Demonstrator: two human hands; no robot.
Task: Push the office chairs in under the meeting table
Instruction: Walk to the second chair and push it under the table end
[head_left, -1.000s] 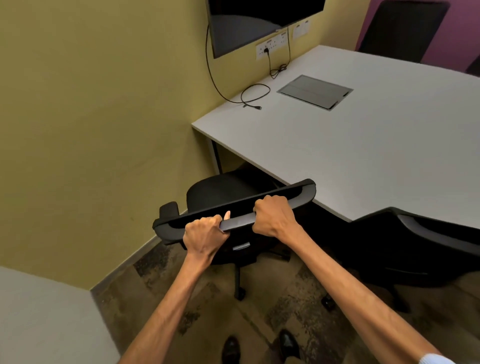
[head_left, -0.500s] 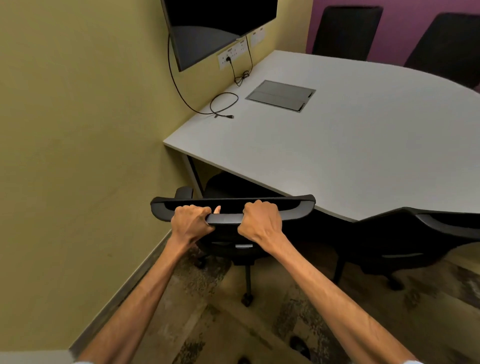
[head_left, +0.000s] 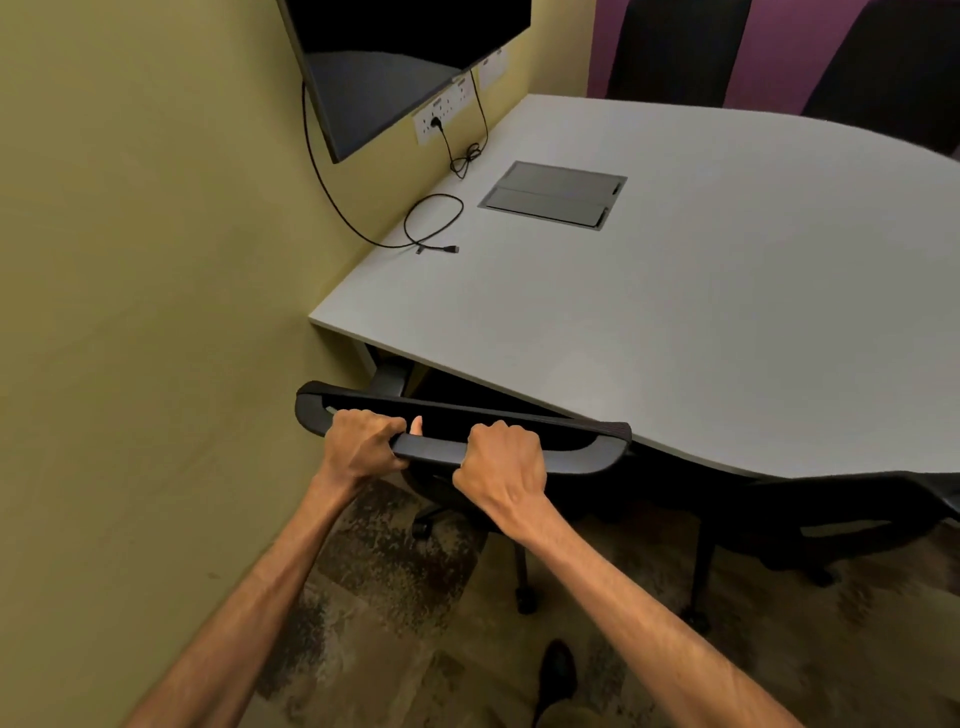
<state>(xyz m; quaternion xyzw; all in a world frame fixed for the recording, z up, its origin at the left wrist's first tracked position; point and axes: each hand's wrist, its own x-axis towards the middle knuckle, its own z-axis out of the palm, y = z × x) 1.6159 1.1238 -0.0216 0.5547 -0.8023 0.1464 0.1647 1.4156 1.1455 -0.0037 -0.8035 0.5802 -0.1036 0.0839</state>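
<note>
The left hand (head_left: 363, 447) and right hand (head_left: 501, 467) are gripping the top rail of a black office chair (head_left: 582, 447), whose seat is sitting under the white meeting table (head_left: 675, 322). A second chair (head_left: 841, 514) is standing just beside it on the right. A black cable (head_left: 431, 223) is lying looped on the tabletop near the wall.

Black chair (head_left: 587, 449), white table (head_left: 701, 322), olive wall (head_left: 145, 260).

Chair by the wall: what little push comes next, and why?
Probably one more short push straight forward. Both the left hand and right hand grip the chair top, and its back sits just short of the table edge.
</note>
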